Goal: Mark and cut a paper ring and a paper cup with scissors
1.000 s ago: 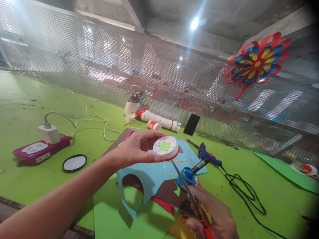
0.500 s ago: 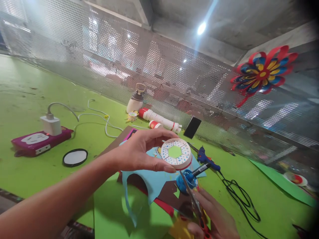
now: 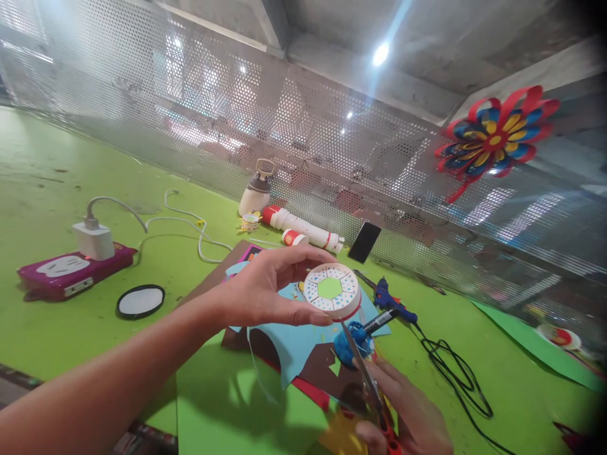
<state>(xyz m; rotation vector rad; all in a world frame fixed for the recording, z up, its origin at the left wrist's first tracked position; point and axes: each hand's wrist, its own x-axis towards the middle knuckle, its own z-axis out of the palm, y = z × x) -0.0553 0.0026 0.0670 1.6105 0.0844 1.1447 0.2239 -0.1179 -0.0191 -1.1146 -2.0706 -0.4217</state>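
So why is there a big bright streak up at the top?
In the head view, a ceiling lamp flares into a streak; the mesh wall glares white, the right corners fade black, and the left hand shadows the green paper.

Green table top point(image 3: 42, 170), perforated metal screen point(image 3: 237, 126) behind it, concrete ceiling point(image 3: 427, 38), bright ceiling lamp point(image 3: 380, 54)

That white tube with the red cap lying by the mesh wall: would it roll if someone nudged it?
Probably. The white tube lies on its side on the flat green table, so a sideways push would likely roll it. It looks like light plastic. The small red-and-white cap beside it might stop it rolling toward the camera.
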